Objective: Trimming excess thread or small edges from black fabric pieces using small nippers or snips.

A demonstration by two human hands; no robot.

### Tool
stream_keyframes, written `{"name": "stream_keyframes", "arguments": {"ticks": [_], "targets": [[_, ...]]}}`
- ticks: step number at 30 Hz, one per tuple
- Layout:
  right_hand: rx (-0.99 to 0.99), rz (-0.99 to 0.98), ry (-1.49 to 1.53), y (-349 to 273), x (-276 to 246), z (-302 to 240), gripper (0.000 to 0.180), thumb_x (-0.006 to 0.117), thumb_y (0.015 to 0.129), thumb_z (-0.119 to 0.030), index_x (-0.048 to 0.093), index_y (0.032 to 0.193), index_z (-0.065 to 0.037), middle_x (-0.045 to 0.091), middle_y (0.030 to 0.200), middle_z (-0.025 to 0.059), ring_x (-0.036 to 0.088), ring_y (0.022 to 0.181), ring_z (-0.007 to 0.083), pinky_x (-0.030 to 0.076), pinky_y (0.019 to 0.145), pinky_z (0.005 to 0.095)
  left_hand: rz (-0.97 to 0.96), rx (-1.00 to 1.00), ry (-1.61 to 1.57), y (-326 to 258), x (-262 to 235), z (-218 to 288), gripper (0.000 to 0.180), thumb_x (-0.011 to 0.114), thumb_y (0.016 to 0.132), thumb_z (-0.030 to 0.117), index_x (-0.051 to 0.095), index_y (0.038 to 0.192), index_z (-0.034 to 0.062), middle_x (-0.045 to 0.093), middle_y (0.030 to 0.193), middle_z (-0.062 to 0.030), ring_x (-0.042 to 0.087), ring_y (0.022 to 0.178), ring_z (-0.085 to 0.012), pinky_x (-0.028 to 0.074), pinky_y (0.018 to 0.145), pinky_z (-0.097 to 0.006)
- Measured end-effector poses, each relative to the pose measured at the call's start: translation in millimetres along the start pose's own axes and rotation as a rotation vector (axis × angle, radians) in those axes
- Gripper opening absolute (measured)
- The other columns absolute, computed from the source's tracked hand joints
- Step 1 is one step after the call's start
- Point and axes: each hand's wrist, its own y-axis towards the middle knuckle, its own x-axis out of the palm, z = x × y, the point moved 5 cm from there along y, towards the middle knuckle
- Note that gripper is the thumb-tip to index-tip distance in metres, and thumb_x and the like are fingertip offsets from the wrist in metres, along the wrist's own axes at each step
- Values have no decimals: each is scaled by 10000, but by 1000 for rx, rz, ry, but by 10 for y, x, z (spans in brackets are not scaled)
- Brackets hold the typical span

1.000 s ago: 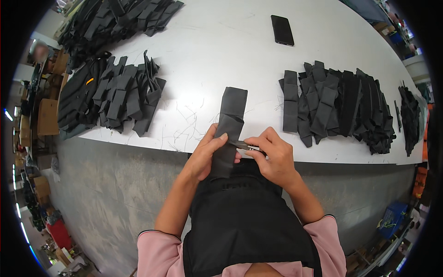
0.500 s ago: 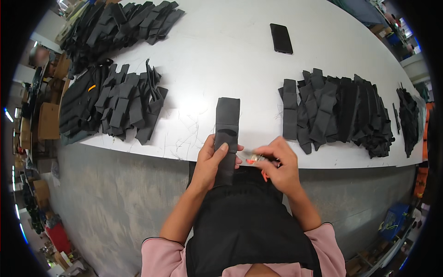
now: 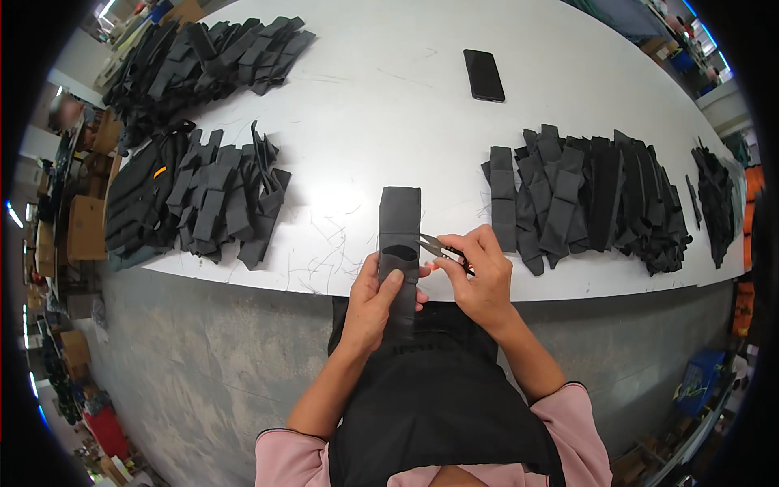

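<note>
A long black fabric strip (image 3: 400, 219) lies across the white table's near edge (image 3: 324, 276), its lower end hanging toward my lap. My left hand (image 3: 375, 302) pinches the strip near the edge, thumb on top, where a small opening in the fabric shows. My right hand (image 3: 480, 274) holds small metal thread snips (image 3: 432, 246), their points touching the strip's right side just above my left thumb.
A row of black fabric pieces (image 3: 588, 199) lies to the right, another stack (image 3: 203, 203) to the left, and more piles (image 3: 211, 57) at the far left. A black phone (image 3: 484, 75) rests at the back. Loose thread clippings (image 3: 324, 243) scatter near the edge. Grey floor lies below.
The strip has straightened to point directly away from me. My left hand slid to its lower part, and my right hand brought the snips' tips against its right side.
</note>
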Motion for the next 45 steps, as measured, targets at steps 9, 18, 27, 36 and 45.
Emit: {"name": "stream_keyframes", "arguments": {"ticks": [9,18,27,36,45], "targets": [[-123,25,-173,-10,27,-18,242,705,695,-33,647,928,-60,482,735,51,521,542,201,399,472,307,-10,-24,-23,-14,39,-7,337,461,957,155,359,1239,1,602,1077,-198,634,750,-181,535,653,-282],[16,71,62,-22,7,52,186,694,721,-1,645,897,-35,491,729,54,527,524,148,409,459,280,-29,-36,-58,-13,40,-21,339,470,956,160,358,1242,16,602,1079,-204,639,745,-185,539,652,-284],[-125,-10,-28,84,63,-113,268,691,683,1,636,941,-50,509,774,57,538,547,177,417,476,289,-11,19,20,-4,30,-38,493,475,950,134,257,1385,52,603,1077,-178,629,740,-158,519,644,-260],[-261,-126,-128,112,146,-203,330,684,669,16,636,988,-52,527,765,69,545,533,209,422,457,301,91,73,291,-35,-53,-86,472,497,931,110,329,1364,30,626,926,-103,644,691,-142,508,604,-248],[-266,-94,-189,39,152,-216,301,696,679,-40,628,972,-43,497,741,62,538,518,193,429,461,296,107,73,394,-56,-64,-46,479,505,927,118,333,1369,52,638,913,-119,641,677,-146,510,593,-254]]}}
